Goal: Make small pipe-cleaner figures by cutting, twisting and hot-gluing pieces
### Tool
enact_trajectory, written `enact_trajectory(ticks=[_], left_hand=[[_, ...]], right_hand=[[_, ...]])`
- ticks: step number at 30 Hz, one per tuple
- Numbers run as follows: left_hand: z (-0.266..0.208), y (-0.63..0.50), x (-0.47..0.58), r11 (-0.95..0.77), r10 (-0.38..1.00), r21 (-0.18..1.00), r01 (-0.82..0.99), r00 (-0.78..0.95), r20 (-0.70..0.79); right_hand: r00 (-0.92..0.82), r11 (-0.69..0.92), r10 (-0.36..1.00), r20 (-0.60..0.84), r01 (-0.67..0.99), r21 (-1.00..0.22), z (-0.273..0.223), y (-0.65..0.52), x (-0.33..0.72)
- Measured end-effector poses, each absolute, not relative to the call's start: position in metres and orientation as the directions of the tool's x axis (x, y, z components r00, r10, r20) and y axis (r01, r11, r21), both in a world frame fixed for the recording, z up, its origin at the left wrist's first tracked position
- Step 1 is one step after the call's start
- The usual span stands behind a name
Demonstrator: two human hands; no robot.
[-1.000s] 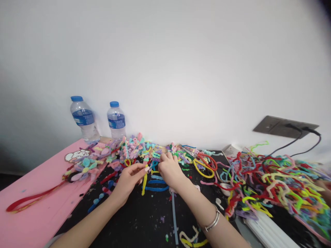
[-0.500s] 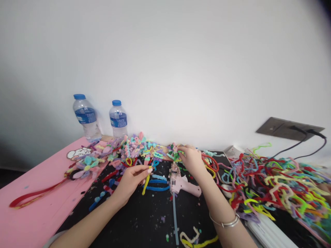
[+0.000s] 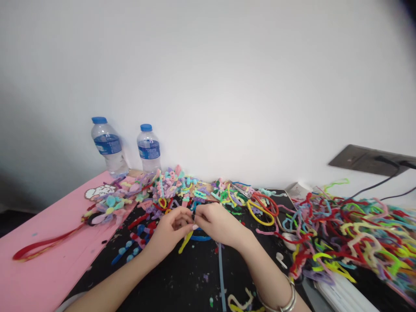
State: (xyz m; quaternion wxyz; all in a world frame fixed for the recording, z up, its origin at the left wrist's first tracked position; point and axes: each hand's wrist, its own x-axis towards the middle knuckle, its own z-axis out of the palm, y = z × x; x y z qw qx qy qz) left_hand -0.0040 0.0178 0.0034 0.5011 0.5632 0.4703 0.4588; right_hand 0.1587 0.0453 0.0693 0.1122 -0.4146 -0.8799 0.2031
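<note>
Over the black table my left hand pinches a yellow pipe cleaner, whose lower end hangs below the fingers. My right hand meets it fingertip to fingertip, closed in a pinch. A small dark bit shows between the fingertips, too small to name. A blue pipe cleaner lies just beneath the hands. The glue gun is hidden behind my right hand and wrist; only its long glue stick shows, pointing towards me.
Finished fuzzy pieces are heaped along the wall. Loose pipe cleaners pile up at right, beside a white earbud and a white box-like object. Two water bottles stand behind a pink board. Cords run from a wall socket.
My right hand has come back from the small pieces near the wall to my left hand's fingertips, now covering the glue gun. My left hand keeps the yellow pipe cleaner.
</note>
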Motion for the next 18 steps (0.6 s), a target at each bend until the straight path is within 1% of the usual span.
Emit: enact_trajectory(ticks=[5, 7, 10, 13, 18], left_hand=[[0.005, 0.02, -0.007, -0.068, 0.993, 0.998, 0.014, 0.095, 0.066], [0.007, 0.022, -0.008, -0.063, 0.995, 0.998, 0.031, 0.079, 0.06], [0.01, 0.024, -0.01, -0.089, 0.995, 0.985, 0.147, 0.059, 0.081], [0.01, 0.024, -0.012, -0.116, 0.993, 0.958, 0.26, 0.065, 0.103], [0.005, 0.025, -0.014, -0.151, 0.988, 0.915, 0.374, 0.082, 0.13]], right_hand=[[-0.569, 0.534, 0.82, 0.057, 0.727, -0.431, 0.08, 0.056, 0.175], [-0.527, 0.502, 0.848, 0.056, 0.764, -0.405, 0.084, 0.061, 0.183], [-0.512, 0.485, 0.858, 0.025, 0.795, -0.365, 0.087, 0.067, 0.191], [-0.538, 0.499, 0.842, -0.034, 0.802, -0.328, 0.085, 0.073, 0.191], [-0.544, 0.498, 0.823, -0.167, 0.83, -0.251, 0.082, 0.084, 0.177]])
